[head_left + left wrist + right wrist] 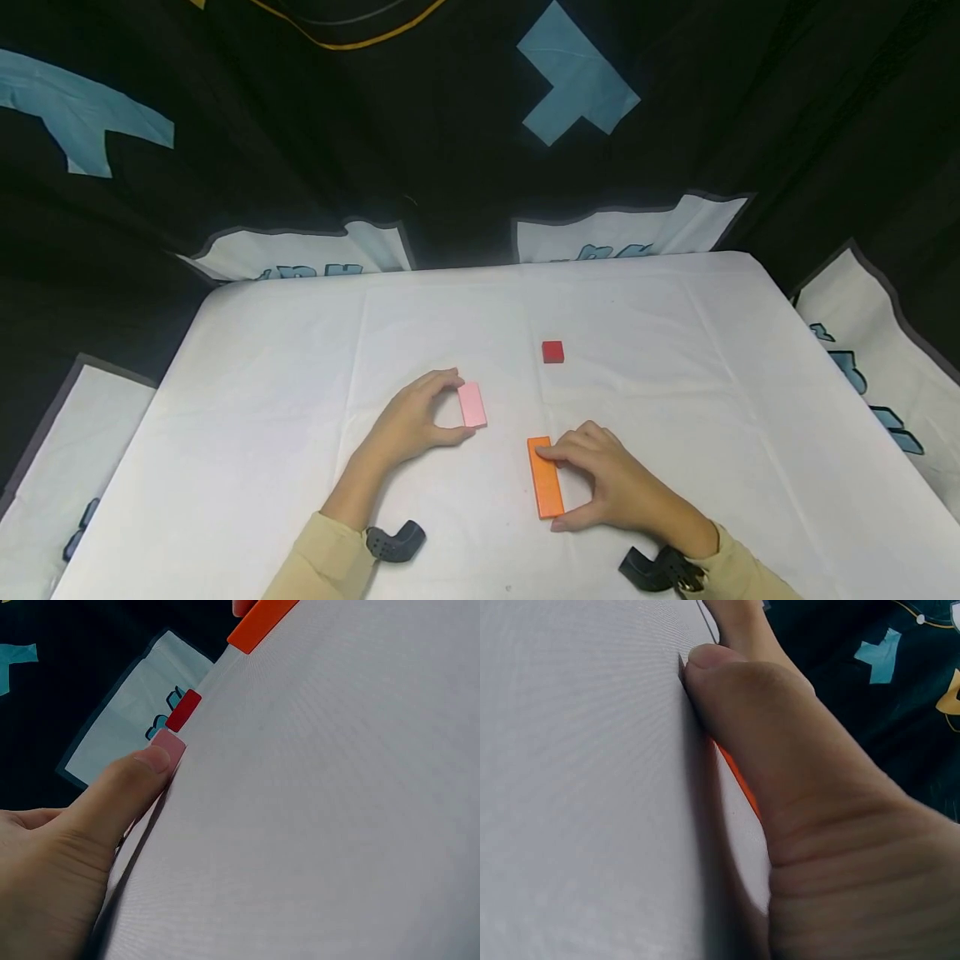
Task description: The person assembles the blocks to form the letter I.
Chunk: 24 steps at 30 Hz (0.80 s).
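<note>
The person wears long sleeves in plain khaki-tan cloth: the left sleeve (pixel 318 562) shows soft creases, and the right sleeve (pixel 750 573) matches it in colour. Both end around the wrists, leaving the left hand (pixel 416 421) and right hand (pixel 611 479) ungloved. At each cuff sits a black device, the left one (pixel 399 542) a smooth bent elbow shape, the right one (pixel 651 570) similarly angled, with small gold-toned glints beside the cloth.
</note>
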{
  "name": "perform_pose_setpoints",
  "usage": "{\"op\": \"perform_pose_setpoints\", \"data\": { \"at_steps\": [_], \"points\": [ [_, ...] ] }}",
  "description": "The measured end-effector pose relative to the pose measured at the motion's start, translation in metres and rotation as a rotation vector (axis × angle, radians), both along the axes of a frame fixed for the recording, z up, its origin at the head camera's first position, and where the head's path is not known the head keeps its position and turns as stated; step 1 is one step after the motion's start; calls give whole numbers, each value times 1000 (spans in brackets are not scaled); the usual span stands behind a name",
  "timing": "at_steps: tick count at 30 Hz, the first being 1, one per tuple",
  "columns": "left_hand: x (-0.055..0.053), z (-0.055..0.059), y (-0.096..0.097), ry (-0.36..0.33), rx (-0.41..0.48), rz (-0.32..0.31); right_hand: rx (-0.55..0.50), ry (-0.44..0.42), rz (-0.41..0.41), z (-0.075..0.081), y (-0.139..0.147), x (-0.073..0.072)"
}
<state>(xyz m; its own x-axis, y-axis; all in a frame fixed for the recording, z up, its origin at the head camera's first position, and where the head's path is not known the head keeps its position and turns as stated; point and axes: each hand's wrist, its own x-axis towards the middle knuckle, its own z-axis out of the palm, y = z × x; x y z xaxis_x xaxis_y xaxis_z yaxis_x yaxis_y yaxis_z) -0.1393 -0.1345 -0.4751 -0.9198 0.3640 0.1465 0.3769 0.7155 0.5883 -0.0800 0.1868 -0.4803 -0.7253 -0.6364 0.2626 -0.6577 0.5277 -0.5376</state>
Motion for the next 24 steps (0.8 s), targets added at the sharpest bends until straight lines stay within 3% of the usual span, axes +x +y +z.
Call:
{"op": "perform_pose_setpoints", "data": {
  "at_steps": [11, 18, 24],
  "points": [
    [-2, -1, 3, 80, 35, 20, -4, -12, -3, 0, 0, 0],
    [-5, -3, 10, 60, 77, 57, 0, -23, -11, 1, 0, 1],
    [-8, -2, 23, 1, 94, 50, -10, -9, -1, 1, 0, 1]
  ]
}}
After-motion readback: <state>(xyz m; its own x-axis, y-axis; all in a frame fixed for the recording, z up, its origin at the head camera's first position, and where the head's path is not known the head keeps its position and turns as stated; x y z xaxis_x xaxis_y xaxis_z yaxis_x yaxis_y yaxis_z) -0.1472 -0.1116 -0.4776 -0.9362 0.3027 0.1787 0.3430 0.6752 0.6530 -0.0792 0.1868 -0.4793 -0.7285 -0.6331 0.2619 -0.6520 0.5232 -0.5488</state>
